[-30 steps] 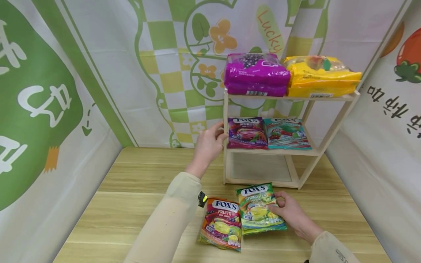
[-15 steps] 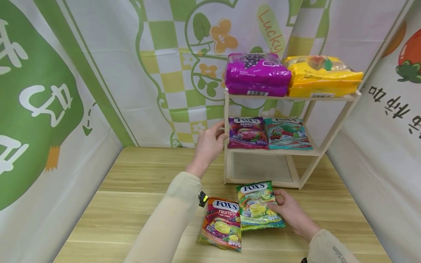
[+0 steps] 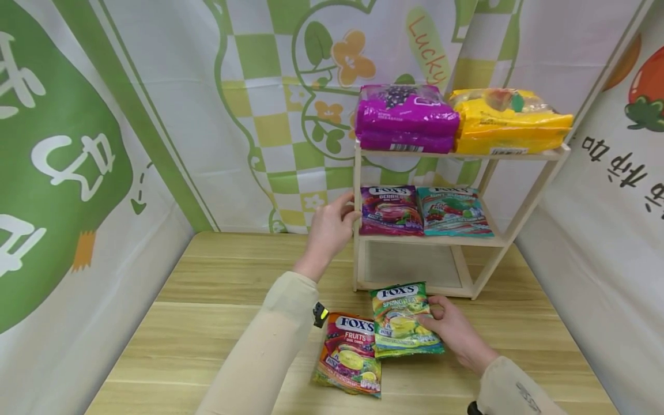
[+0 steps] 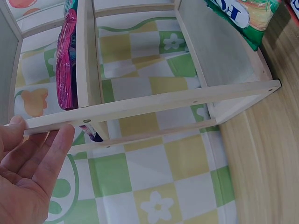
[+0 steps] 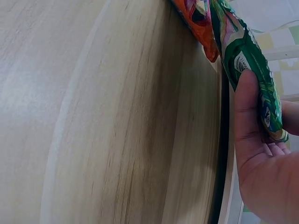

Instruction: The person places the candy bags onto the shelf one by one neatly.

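My right hand (image 3: 456,332) pinches a green FOX'S Spring Tea candy bag (image 3: 402,323) by its right edge, thumb on the printed front. In the right wrist view the bag (image 5: 245,60) is seen edge-on, lifted off the table. Its lower left corner overlaps a red-orange FOX'S Fruits candy bag (image 3: 347,357) lying on the table. My left hand (image 3: 332,227) holds the left front post of a small wooden shelf (image 3: 430,240). The left wrist view shows thumb and fingers on either side of that post (image 4: 154,103).
On the middle tier sit a purple Berries bag (image 3: 390,211) and a teal candy bag (image 3: 455,212). A purple pack (image 3: 407,121) and a yellow pack (image 3: 508,124) lie on top. The bottom tier (image 3: 410,265) is framed by low rails. Printed cloth walls (image 3: 166,75) enclose the wooden table (image 3: 207,323).
My right hand has moved the Spring Tea bag slightly up and left, toward the shelf's bottom tier, and it now covers an edge of the Fruits bag. The left hand has stayed put.
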The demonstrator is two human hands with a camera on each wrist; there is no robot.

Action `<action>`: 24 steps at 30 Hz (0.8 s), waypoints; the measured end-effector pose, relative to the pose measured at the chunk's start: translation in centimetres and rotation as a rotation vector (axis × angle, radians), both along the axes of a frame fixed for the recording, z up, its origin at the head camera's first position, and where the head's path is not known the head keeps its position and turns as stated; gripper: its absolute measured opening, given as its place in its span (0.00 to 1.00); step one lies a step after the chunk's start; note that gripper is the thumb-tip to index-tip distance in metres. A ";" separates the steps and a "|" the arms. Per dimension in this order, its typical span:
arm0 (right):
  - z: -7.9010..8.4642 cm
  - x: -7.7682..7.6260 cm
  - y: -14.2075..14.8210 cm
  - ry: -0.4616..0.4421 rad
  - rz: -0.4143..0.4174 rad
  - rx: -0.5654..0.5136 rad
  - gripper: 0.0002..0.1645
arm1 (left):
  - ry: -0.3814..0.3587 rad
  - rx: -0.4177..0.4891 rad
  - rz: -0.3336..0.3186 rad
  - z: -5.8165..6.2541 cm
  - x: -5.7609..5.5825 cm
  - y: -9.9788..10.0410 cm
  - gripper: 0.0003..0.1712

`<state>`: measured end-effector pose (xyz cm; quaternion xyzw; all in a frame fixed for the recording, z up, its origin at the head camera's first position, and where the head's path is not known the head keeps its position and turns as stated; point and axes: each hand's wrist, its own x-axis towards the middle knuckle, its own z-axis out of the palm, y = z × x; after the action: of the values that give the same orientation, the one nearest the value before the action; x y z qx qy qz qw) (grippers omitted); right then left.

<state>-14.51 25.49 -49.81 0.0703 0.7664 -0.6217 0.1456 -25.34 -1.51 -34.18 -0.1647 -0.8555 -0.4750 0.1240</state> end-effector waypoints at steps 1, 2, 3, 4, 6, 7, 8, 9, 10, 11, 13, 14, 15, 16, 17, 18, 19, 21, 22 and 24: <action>0.0 -0.1 0.0 0.003 -0.003 0.008 0.32 | 0.001 0.001 0.000 0.0 0.0 0.0 0.27; -0.1 -0.1 -0.1 0.003 -0.008 0.011 0.33 | 0.003 0.002 0.000 0.0 0.0 0.0 0.27; -0.1 -0.2 -0.2 0.003 -0.013 0.008 0.33 | 0.004 0.004 0.000 0.0 0.0 0.0 0.27; -0.2 -0.3 -0.3 0.003 -0.022 0.001 0.34 | 0.006 0.004 0.000 -0.1 0.0 0.0 0.27; -0.2 -0.4 -0.4 -0.003 -0.039 -0.005 0.34 | 0.002 0.007 0.000 -0.1 -0.1 0.0 0.27; -0.2 -0.5 -0.5 -0.005 -0.045 -0.011 0.34 | -0.001 0.008 0.000 -0.1 -0.1 0.0 0.27; -0.3 -0.6 -0.5 -0.008 -0.049 -0.025 0.34 | -0.005 0.010 0.000 0.0 -0.1 0.0 0.27; -0.3 -0.7 -0.6 -0.009 -0.050 -0.033 0.33 | -0.008 0.010 0.001 0.0 -0.1 0.0 0.26; -0.3 -0.7 -0.6 -0.007 -0.047 -0.030 0.33 | -0.012 0.010 0.001 0.0 -0.1 0.1 0.26; -0.3 -0.8 -0.6 -0.006 -0.044 -0.027 0.33 | -0.016 0.010 0.002 0.0 -0.1 0.1 0.26; -0.3 -0.8 -0.7 0.001 -0.039 -0.018 0.32 | -0.020 0.012 0.003 0.0 -0.1 0.0 0.26; -0.3 -0.9 -0.7 0.005 -0.038 -0.011 0.31 | -0.021 0.012 0.003 0.0 -0.1 0.1 0.27; -0.3 -0.9 -0.8 0.010 -0.035 -0.004 0.31 | -0.021 0.013 0.003 0.0 -0.1 0.1 0.27; -0.3 -1.0 -0.8 0.015 -0.035 0.003 0.31 | -0.022 0.014 0.002 0.0 -0.1 0.1 0.27; -0.4 -1.0 -0.9 0.016 -0.036 0.003 0.31 | -0.024 0.016 0.001 -0.1 -0.1 0.1 0.27; -0.5 -1.1 -0.9 0.021 -0.036 0.005 0.32 | -0.026 0.018 0.000 -0.1 -0.1 0.1 0.27; -0.5 -1.2 -1.0 0.024 -0.035 0.008 0.32 | -0.027 0.020 0.000 0.0 -0.1 0.1 0.27; -0.7 -1.3 -1.1 0.025 -0.041 -0.001 0.32 | -0.029 0.023 -0.001 0.0 -0.1 0.1 0.27; -0.7 -1.4 -1.1 0.024 -0.046 -0.003 0.32 | -0.031 0.025 -0.001 0.0 -0.1 0.1 0.27; -0.8 -1.5 -1.2 0.020 -0.053 -0.007 0.32 | -0.032 0.029 0.000 0.0 -0.1 0.1 0.27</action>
<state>-16.00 24.33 -50.61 0.0839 0.7634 -0.6289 0.1215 -25.45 -1.37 -34.19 -0.1552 -0.8505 -0.4898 0.1123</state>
